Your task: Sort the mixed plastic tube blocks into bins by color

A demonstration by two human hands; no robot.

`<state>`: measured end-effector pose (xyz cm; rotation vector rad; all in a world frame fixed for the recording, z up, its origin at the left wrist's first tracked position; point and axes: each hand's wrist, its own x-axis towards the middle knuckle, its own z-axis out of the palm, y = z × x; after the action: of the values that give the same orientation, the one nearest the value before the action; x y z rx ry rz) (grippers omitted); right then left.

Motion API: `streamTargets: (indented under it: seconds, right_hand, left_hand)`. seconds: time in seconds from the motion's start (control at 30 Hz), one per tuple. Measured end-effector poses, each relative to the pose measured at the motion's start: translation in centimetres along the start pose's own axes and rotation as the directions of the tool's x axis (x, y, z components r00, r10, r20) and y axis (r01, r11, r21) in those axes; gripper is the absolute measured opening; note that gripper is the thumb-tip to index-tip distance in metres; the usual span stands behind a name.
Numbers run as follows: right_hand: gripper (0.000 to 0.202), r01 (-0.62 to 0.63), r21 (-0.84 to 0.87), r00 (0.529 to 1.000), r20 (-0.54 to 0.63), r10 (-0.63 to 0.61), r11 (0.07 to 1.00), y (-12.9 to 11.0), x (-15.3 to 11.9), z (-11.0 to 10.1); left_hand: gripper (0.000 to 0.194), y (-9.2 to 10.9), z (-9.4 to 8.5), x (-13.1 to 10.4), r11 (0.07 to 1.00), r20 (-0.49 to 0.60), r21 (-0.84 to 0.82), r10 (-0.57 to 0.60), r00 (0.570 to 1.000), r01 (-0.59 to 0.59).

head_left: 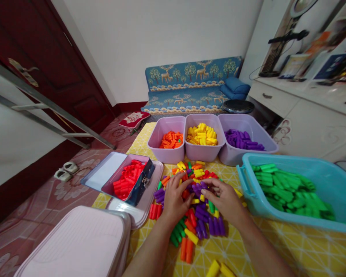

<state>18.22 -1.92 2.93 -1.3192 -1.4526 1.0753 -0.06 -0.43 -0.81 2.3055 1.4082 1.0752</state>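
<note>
Both hands are over a mixed pile of coloured plastic pieces on the yellow patterned cloth [291, 250]. My left hand [175, 194] rests on the pile with bent fingers among red and orange pieces; whether it grips one is hidden. My right hand [220, 196] pinches purple pieces [198, 187] between thumb and fingers. Behind the pile, lilac bins hold orange pieces [171, 140], yellow pieces [202, 134] and purple pieces [242, 140]. Green pieces [291, 190] fill part of a turquoise tub [282, 159] at the right. Red pieces [128, 179] lie in an open box at the left.
Pale lids [75, 242] are stacked at the front left, with another lid [158, 173] under the red box. Two yellow pieces [220, 269] lie at the front edge. A blue patterned sofa [190, 88], a metal ladder [46, 102] and a white cabinet [314, 123] stand beyond the table.
</note>
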Motion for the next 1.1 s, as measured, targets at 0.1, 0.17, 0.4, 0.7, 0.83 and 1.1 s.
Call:
streamTargets:
  seconds: [0.1,0.17,0.4,0.7,0.83,1.1]
  right_hand:
    - [0.022,-0.032,0.231,0.995,-0.082,0.053,0.972,-1.9,0.8,-0.6]
    - [0.027,0.099,0.433,0.962,-0.271,0.024,0.896,-3.7,1.5,-0.9]
    - [0.038,0.249,0.574,0.928,-0.372,-0.023,0.78,-5.1,2.3,-0.5]
    - [0.027,0.143,-0.457,0.937,-0.224,-0.269,0.878,3.0,1.9,-0.8]
    - [0.04,0.139,-0.652,0.961,-0.091,-0.26,0.745,4.0,2.0,-1.0]
    - [0.03,0.031,-0.485,0.997,-0.044,-0.059,0.874,3.5,1.7,-0.3]
  left_hand:
    - [0.039,0.1,-0.1,0.1,1.0,-0.007,-0.015,-0.002,1.0,0.002]
    - [0.041,0.1,-0.1,0.1,1.0,-0.011,-0.023,0.004,1.0,-0.004]
    - [0.043,0.1,-0.1,0.0,1.0,-0.002,-0.028,-0.007,1.0,0.007]
    - [0.042,0.1,-0.2,0.1,0.997,-0.034,-0.081,0.01,0.999,-0.012]
    - [0.041,0.1,-0.2,0.2,0.995,-0.046,-0.095,0.011,0.999,-0.015]
    - [0.012,0.5,-0.3,0.2,0.995,-0.043,-0.102,-0.003,0.999,-0.001]
